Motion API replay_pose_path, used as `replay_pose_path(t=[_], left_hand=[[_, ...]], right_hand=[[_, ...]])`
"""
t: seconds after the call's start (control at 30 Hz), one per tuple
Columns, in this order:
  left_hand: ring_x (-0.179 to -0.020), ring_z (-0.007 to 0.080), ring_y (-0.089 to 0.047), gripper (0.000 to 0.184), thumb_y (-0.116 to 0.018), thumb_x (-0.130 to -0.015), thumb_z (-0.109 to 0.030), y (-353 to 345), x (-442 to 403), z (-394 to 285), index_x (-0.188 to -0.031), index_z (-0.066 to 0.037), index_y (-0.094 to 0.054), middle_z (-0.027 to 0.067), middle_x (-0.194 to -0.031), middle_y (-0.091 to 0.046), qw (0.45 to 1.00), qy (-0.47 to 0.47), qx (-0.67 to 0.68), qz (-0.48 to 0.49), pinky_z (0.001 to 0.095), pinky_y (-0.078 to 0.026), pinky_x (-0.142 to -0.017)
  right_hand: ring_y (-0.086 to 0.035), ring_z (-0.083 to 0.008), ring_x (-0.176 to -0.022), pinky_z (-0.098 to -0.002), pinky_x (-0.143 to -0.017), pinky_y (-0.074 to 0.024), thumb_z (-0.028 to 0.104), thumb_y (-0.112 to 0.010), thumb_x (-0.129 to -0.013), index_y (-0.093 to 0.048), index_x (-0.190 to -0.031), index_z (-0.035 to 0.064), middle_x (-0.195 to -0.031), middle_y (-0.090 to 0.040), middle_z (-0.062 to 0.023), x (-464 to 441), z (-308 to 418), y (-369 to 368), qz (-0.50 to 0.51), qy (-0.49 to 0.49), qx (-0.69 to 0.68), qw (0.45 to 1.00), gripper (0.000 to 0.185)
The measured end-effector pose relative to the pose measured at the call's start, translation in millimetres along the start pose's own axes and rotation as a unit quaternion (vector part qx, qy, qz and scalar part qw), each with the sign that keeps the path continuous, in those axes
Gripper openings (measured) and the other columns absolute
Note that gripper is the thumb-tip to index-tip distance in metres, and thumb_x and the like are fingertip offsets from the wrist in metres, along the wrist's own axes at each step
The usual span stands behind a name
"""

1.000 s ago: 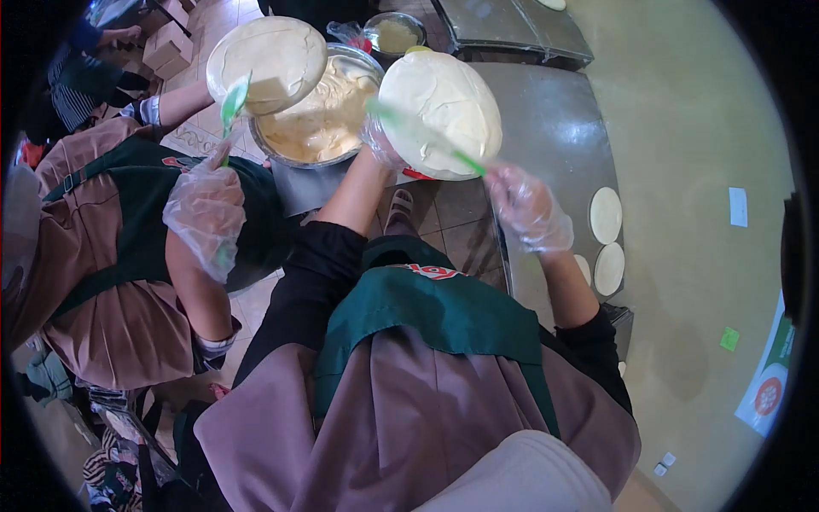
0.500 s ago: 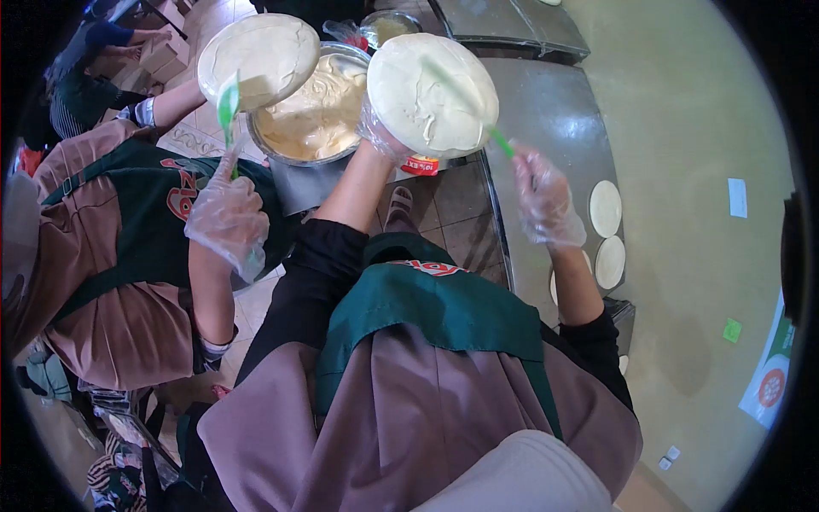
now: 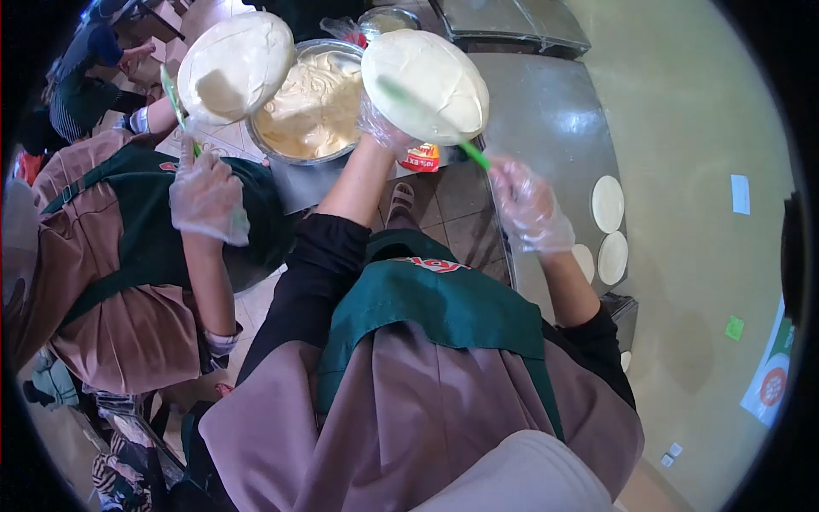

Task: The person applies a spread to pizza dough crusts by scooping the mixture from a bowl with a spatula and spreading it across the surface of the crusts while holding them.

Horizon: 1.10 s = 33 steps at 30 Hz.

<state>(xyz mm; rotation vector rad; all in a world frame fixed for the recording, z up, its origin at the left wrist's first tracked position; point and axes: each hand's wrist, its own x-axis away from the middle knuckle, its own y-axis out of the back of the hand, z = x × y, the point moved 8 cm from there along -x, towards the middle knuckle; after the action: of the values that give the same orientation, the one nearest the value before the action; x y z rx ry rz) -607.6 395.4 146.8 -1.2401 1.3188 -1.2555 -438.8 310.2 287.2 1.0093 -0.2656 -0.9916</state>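
Note:
My gloved left hand supports a round flat base coated with pale cream, tilted toward me; most of its fingers are hidden beneath. My right hand, also in a clear glove, grips a green spatula by its handle. The spatula's blurred blade lies across the cream on top of the base. Just left of the base, a metal bowl holds beige cream with swirled ridges. A red packet shows below the base.
At left, a co-worker holds another cream-covered round and a green spatula. A metal table on the right carries several plain rounds along its wall side. Another bowl stands at the back.
My spatula has swept left across the cream, and my right hand has moved slightly left with it. The base has shifted a little up and left. The co-worker's round and spatula have moved left.

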Motion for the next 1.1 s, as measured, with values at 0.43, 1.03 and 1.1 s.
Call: replay_pose_path(t=[0.43, 1.03, 1.1], left_hand=[[-0.120, 0.0302, -0.047, 0.053, -0.036, -0.092, -0.047, -24, 0, -4, -0.131, -0.012, -0.042, 0.0118, -0.133, -0.047, 0.998, -0.029, -0.046, -0.011, 0.0502, -0.038, -0.101], [-0.122, 0.0286, -0.046, 0.054, -0.031, -0.093, -0.047, -100, 15, -13, -0.133, -0.011, -0.040, 0.0117, -0.134, -0.046, 0.956, -0.029, 0.138, 0.256, 0.0457, -0.037, -0.103], [-0.122, 0.0281, -0.045, 0.054, -0.029, -0.094, -0.046, -102, 22, -13, -0.134, -0.011, -0.038, 0.0119, -0.135, -0.045, 0.948, -0.034, 0.150, 0.278, 0.0446, -0.036, -0.104]], right_hand=[[-0.063, -0.0309, -0.068, -0.0364, -0.059, -0.0504, 0.010, -0.058, -0.087, -0.061, -0.104, 0.0047, -0.085, -0.064, -0.0167, 12, 10, 1, 0.015, 0.034, 0.032, 0.999, 0.018], [-0.061, -0.0367, -0.067, -0.0431, -0.058, -0.0499, 0.011, -0.058, -0.086, -0.060, -0.103, 0.0062, -0.077, -0.062, -0.0164, 35, 17, 12, -0.103, 0.011, -0.003, 0.995, 0.017], [-0.060, -0.0373, -0.066, -0.0450, -0.058, -0.0477, 0.014, -0.056, -0.088, -0.060, -0.102, 0.0073, -0.077, -0.061, -0.0182, 36, -2, 23, -0.132, -0.124, 0.018, 0.983, 0.015]])
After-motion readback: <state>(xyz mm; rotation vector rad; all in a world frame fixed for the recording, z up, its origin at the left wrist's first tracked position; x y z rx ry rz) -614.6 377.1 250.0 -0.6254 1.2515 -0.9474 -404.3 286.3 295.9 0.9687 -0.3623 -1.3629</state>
